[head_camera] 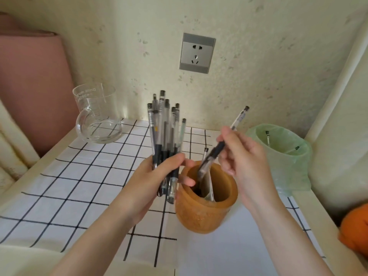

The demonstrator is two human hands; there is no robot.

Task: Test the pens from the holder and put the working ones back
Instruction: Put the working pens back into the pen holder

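A brown round pen holder (pixel 201 214) stands on a white sheet of paper (pixel 229 250) at the table's middle. My left hand (pixel 157 176) grips a bundle of several clear gel pens (pixel 165 128), their ends fanning upward, just left of the holder. My right hand (pixel 241 154) pinches a single pen (pixel 237 120) tilted to the right, its capped lower end inside the holder's mouth. One more pen (pixel 205 154) leans in the holder.
A green bag-lined bin (pixel 282 166) at the right holds a few pens. A glass jug (pixel 97 116) stands at the back left on the checked tablecloth (pixel 69 176). A wall socket (pixel 197 53) is behind. An orange object (pixel 354 230) lies at the right edge.
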